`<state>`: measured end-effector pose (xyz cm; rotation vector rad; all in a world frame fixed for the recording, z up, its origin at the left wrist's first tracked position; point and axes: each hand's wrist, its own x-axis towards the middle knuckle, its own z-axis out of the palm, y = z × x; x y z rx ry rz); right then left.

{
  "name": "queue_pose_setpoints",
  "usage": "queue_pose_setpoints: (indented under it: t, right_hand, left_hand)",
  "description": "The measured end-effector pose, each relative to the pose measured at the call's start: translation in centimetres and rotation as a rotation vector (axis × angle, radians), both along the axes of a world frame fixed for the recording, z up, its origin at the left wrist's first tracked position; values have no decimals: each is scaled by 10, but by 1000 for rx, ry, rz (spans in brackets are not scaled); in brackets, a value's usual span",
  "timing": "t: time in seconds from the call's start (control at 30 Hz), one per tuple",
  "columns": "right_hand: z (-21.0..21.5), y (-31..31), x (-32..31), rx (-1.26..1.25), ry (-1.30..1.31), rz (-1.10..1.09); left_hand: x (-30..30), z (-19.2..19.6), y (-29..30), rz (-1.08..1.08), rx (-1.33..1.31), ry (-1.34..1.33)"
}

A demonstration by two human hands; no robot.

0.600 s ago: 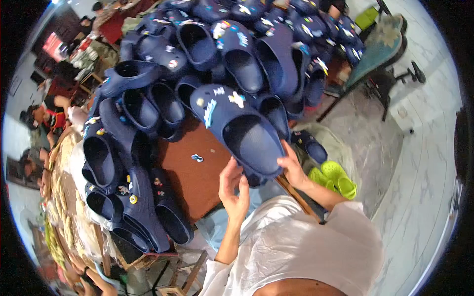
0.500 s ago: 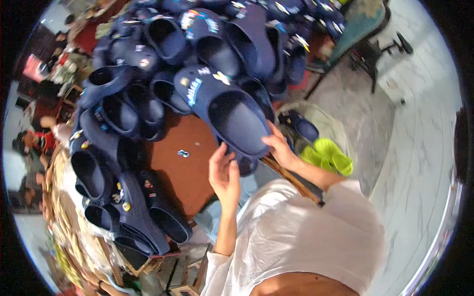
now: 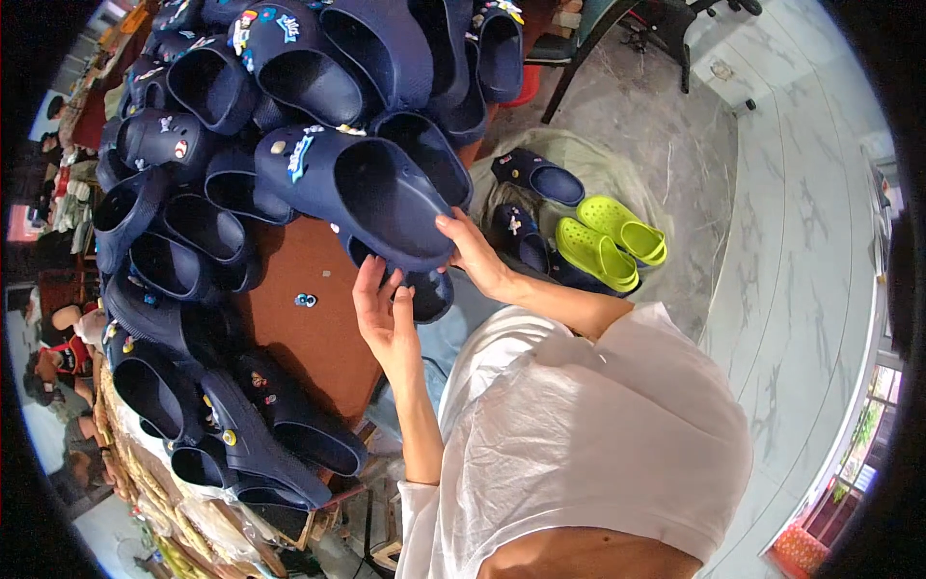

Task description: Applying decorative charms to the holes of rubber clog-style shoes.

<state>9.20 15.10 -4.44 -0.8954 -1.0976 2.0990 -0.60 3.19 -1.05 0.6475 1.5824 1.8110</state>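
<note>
My right hand [image 3: 475, 261] grips the heel of a navy clog [image 3: 304, 174] with colourful charms on its toe. The clog is tilted, its opening facing me, above the near edge of the brown table [image 3: 318, 338]. Just below it my left hand [image 3: 388, 314] is palm up with fingers apart, close to the clog's underside and holding nothing I can see. Part of a second navy clog [image 3: 432, 297] shows beneath, right beside my left thumb. A small blue-and-white charm [image 3: 306, 300] lies loose on the tabletop.
Many navy clogs [image 3: 203, 87] are heaped along the table's far and left sides. On the floor to the right, lime-green clogs [image 3: 596, 256] and navy ones [image 3: 545, 179] lie on a plastic sheet. A dark chair [image 3: 579, 48] stands beyond. People are at the far left.
The view has shifted, so the heap and table appear further left and the floor clogs show more fully. My right hand keeps its grip on the clog; my left hand stays below it.
</note>
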Motion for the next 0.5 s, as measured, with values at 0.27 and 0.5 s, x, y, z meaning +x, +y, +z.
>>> queue_pose_setpoints:
  t: [0.27, 0.5]
  right_hand:
    - [-5, -4, -2, -63, 40, -1]
    - [-9, -8, -5, -107, -72, -16]
  left_hand:
    - [2, 2, 0, -15, -18, 2]
    - [7, -6, -5, 22, 5, 120]
